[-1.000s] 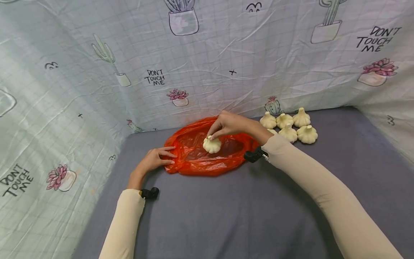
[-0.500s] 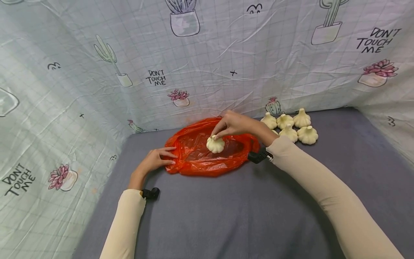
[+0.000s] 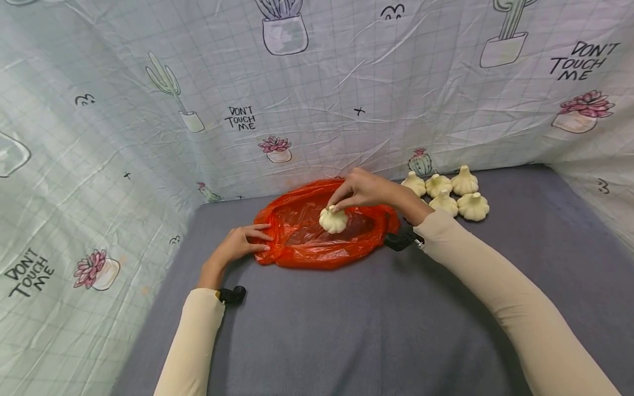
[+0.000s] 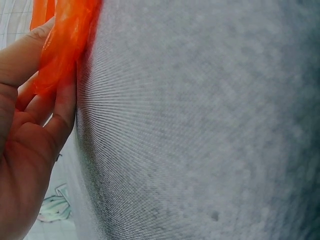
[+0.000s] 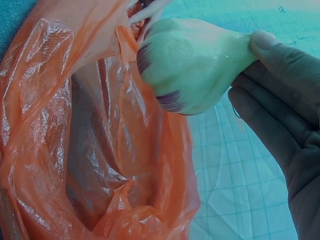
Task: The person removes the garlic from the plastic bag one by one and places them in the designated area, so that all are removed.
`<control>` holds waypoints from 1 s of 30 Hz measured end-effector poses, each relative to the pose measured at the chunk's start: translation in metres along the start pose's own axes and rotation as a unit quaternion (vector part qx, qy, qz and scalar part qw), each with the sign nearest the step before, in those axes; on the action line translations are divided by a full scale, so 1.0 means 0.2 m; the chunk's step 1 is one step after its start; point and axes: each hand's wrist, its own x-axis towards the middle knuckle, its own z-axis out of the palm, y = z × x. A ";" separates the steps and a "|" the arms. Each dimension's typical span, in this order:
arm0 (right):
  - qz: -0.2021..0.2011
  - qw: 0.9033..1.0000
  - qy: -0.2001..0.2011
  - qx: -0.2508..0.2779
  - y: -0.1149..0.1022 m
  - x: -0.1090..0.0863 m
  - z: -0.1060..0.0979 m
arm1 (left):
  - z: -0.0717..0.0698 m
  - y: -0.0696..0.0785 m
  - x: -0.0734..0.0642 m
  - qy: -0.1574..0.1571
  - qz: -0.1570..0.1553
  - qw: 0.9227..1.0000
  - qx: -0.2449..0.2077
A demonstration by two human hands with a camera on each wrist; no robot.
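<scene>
Against the patterned cloth backdrop, a red plastic bag [image 3: 317, 260] lies on the grey table with its mouth spread open. My left hand [image 3: 234, 245] holds its left edge; the left wrist view shows orange plastic [image 4: 67, 47] between the thumb and fingers. Over the bag's mouth, my right hand [image 3: 364, 190] pinches a garlic bulb [image 3: 333, 221] by its stem. Seen from the right wrist, the garlic bulb [image 5: 195, 67] is pale with purple streaks, and the bag's opening [image 5: 100, 145] is beside it. The bag's inside is only partly visible.
Several more garlic bulbs [image 3: 465, 190] stand grouped at the back right of the grey table [image 3: 317, 330]. My right forearm partly covers the group. A cloth backdrop [image 3: 337, 82] with cactus drawings rises behind the table and along its left side.
My right hand has shifted slightly to the right with the garlic bulb, still above the bag. The left hand keeps its place at the bag's edge.
</scene>
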 end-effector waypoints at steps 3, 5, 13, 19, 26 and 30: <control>0.001 1.000 0.004 -0.002 0.00 -0.02 0.00 | 0.01 0.00 0.00 -0.003 -0.008 1.000 -0.002; 0.004 1.000 0.004 -0.004 -0.01 -0.03 0.01 | 0.01 0.00 -0.01 -0.005 -0.013 1.000 -0.005; 0.007 1.000 0.023 0.006 -0.01 -0.09 0.01 | 0.02 0.00 -0.01 -0.001 -0.015 1.000 -0.009; 0.010 1.000 0.022 0.000 -0.01 -0.14 0.00 | 0.02 0.00 -0.01 -0.002 -0.010 1.000 -0.007; 0.019 0.999 0.025 0.006 -0.01 -0.18 -0.01 | 0.01 -0.01 0.01 -0.004 -0.013 1.000 -0.009; 0.020 0.999 0.025 0.013 0.00 -0.20 -0.03 | 0.00 -0.01 0.01 -0.006 -0.014 1.000 -0.007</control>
